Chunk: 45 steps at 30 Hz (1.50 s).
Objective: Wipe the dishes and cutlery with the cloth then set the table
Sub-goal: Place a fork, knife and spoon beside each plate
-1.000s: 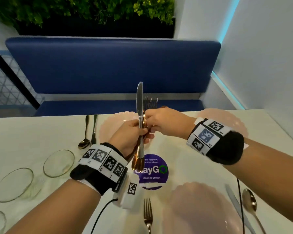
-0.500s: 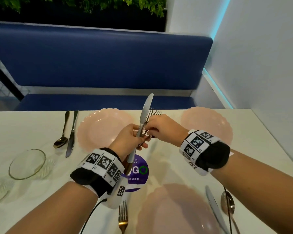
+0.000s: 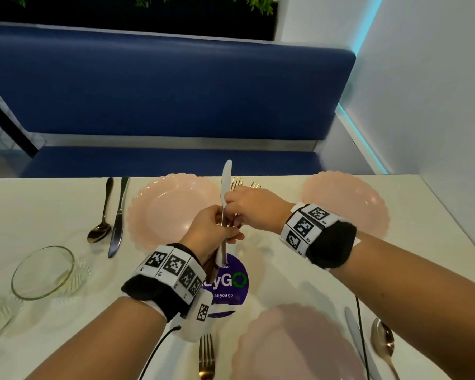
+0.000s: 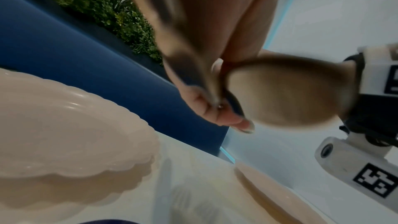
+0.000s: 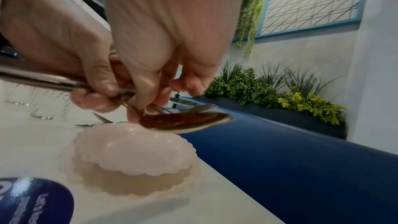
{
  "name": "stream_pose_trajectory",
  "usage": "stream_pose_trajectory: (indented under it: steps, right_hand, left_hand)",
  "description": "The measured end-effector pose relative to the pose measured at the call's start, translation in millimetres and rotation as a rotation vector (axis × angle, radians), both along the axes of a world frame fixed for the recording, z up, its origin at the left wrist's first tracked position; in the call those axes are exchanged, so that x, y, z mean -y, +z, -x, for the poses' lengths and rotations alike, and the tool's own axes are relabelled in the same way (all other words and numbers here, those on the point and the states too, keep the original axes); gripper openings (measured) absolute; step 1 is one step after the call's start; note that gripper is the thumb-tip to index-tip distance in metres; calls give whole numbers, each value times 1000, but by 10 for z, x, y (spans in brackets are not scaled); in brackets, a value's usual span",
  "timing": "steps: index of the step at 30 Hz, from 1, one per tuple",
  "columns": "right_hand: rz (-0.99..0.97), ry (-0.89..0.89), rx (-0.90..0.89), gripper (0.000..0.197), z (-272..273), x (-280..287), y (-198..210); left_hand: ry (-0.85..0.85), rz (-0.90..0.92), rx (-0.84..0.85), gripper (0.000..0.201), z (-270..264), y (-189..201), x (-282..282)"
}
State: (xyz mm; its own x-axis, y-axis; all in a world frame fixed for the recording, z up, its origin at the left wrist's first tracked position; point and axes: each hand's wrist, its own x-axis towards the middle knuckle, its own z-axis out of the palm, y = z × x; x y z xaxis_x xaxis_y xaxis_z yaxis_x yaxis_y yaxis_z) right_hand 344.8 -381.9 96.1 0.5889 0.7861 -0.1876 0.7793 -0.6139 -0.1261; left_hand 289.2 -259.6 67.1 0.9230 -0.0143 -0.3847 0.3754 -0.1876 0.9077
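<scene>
Both hands meet above the middle of the white table (image 3: 39,204). My left hand (image 3: 217,229) grips a bundle of cutlery by the handles; a silver knife (image 3: 225,185) stands upright out of it. My right hand (image 3: 244,207) pinches the same bundle just above, where two gold forks (image 3: 237,182) poke up beyond its knuckles. In the right wrist view a spoon bowl (image 5: 185,122) and fork tines lie under my fingertips (image 5: 148,98), and the knife handle (image 5: 43,79) runs through the left hand. No cloth shows.
Three pink scalloped plates sit on the table: far left (image 3: 162,215), far right (image 3: 362,209), near (image 3: 294,349). A spoon (image 3: 102,218) and knife (image 3: 118,218) lie far left, a fork (image 3: 206,355), knife (image 3: 354,333) and spoon (image 3: 383,341) near me. Glass bowls (image 3: 43,272) stand left.
The knife tilted to the right half a second ago and now stands upright again. Both hands stay together on the bundle, a little lower over the table.
</scene>
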Motion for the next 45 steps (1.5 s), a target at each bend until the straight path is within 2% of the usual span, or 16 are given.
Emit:
stream_pose_trajectory:
  steps: [2, 6, 9, 12, 16, 19, 21, 23, 27, 30, 31, 33, 37, 42, 45]
  right_hand:
    - [36, 37, 19, 20, -23, -4, -28]
    - [43, 29, 59, 20, -85, -1, -63]
    - [65, 44, 63, 24, -129, -16, -8]
    - [133, 108, 132, 25, -165, -15, 78]
    - [197, 76, 240, 21, -279, 70, 218]
    - [161, -45, 263, 20, -440, 254, 258]
    - [15, -266, 197, 21, -560, 428, 204]
    - [-159, -496, 47, 19, -595, 523, 95]
    - [-372, -786, -287, 18, -472, 346, -318]
    - [-513, -1026, -472, 15, -483, 133, -616]
    - [-505, -1073, -512, 13, -520, 84, -704]
    - [-409, -1106, -584, 15, -565, 23, -838]
    - [-513, -1205, -794, 22, -592, -41, -1029]
    - [-329, -1229, -692, 31, -673, -282, -1252]
    - [-296, -1186, -626, 28, -651, -300, -1176]
  left_hand:
    - [-20, -20, -4, 27, -8, -15, -24]
    - [-100, -172, -15, 35, -47, 0, -89]
    - [-141, -282, -13, 35, -76, 24, -136]
    - [-136, -314, -17, 34, -113, 31, -203]
    - [-130, -332, -9, 30, -144, 65, -305]
    - [-96, -341, -10, 27, -146, 75, -417]
    - [-39, -319, -16, 30, -140, 61, -527]
    - [69, -208, -15, 31, -132, 55, -608]
    - [246, 16, -9, 26, -157, 68, -638]
    - [301, 67, -53, 18, -180, 17, -687]
    - [319, 77, -64, 17, -182, -9, -723]
    - [343, 93, -81, 14, -180, -44, -785]
    - [350, 139, -100, 16, -170, -78, -857]
    - [376, 247, -118, 23, -201, -86, -850]
    - [389, 298, -130, 27, -219, -89, -792]
